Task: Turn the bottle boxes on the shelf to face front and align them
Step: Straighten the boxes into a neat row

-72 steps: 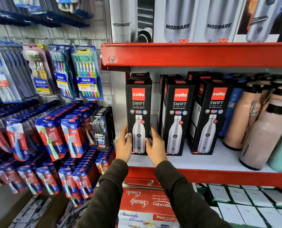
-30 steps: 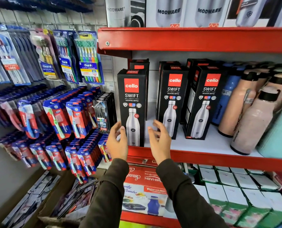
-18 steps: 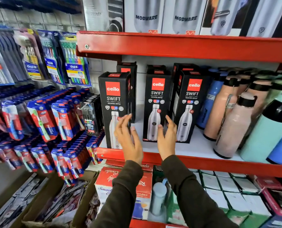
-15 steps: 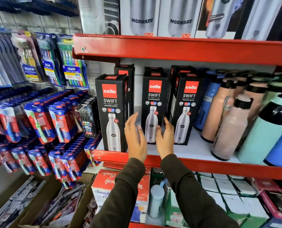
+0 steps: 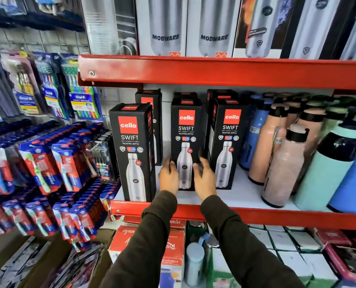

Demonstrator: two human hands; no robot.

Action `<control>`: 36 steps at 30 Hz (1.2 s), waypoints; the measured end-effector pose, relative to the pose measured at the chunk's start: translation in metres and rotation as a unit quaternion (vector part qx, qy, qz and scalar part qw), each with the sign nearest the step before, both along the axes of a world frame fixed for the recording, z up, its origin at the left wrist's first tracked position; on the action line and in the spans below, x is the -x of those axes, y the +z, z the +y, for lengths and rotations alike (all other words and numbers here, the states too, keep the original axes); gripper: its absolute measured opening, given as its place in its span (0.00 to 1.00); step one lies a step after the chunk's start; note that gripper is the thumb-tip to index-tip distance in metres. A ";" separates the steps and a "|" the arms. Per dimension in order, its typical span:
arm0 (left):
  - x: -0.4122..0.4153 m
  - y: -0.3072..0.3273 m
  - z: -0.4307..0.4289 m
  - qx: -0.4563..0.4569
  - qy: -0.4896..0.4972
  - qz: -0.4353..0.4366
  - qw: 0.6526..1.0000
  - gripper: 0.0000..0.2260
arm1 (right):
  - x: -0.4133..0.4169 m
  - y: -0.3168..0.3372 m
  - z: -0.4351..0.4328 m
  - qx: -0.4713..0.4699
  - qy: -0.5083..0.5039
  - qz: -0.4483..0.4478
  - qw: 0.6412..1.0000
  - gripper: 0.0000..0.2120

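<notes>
Three black "cello SWIFT" bottle boxes face front on the red-edged shelf (image 5: 256, 217). The left box (image 5: 131, 150) stands at the shelf's front edge. The middle box (image 5: 185, 129) sits further back, with the right box (image 5: 228, 140) beside it and turned slightly. My left hand (image 5: 168, 176) presses the middle box's lower left side. On its lower right side is my right hand (image 5: 204, 178), so the box is gripped between both. More boxes stand behind in a second row, mostly hidden.
Loose bottles stand right of the boxes: pink (image 5: 281, 169), blue (image 5: 254, 140), mint (image 5: 326, 173). Modware boxes (image 5: 212, 28) fill the upper shelf. Toothbrush packs (image 5: 48, 163) hang at left. Cartons (image 5: 150, 244) sit below.
Both hands let go of the left box, which now stands at the front edge. They moved right and closed around the middle box.
</notes>
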State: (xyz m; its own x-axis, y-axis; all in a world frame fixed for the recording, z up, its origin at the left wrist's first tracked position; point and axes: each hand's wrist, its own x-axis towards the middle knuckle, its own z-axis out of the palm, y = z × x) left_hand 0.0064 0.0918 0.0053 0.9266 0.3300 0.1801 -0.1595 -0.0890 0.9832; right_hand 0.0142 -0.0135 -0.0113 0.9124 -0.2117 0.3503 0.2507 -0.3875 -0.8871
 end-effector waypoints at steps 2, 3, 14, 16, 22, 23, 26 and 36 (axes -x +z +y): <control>0.002 -0.003 0.001 0.001 0.000 -0.011 1.000 0.18 | 0.004 0.000 0.000 -0.006 0.003 -0.004 1.000 0.20; 0.005 -0.005 0.002 -0.001 0.000 -0.016 1.000 0.18 | 0.008 -0.001 0.000 -0.009 0.005 -0.007 1.000 0.19; 0.039 -0.025 0.011 0.013 0.005 -0.049 0.999 0.18 | 0.056 -0.006 0.002 -0.046 0.031 -0.042 0.998 0.18; 0.046 -0.026 0.013 0.012 0.003 -0.054 0.998 0.18 | 0.063 -0.007 0.001 -0.046 0.030 -0.046 0.997 0.17; 0.065 -0.026 0.016 0.031 -0.013 -0.060 0.998 0.18 | 0.081 -0.009 0.001 -0.051 0.022 -0.054 0.997 0.17; 0.067 -0.027 0.017 0.028 -0.015 -0.060 0.998 0.18 | 0.083 -0.010 0.001 -0.053 0.020 -0.056 0.997 0.17; 0.069 -0.028 0.019 0.017 -0.016 -0.064 0.998 0.17 | 0.086 -0.011 0.000 -0.057 0.022 -0.058 0.996 0.16; 0.076 -0.032 0.010 0.016 0.026 -0.096 0.995 0.17 | 0.081 -0.017 -0.004 -0.057 0.023 -0.072 0.996 0.15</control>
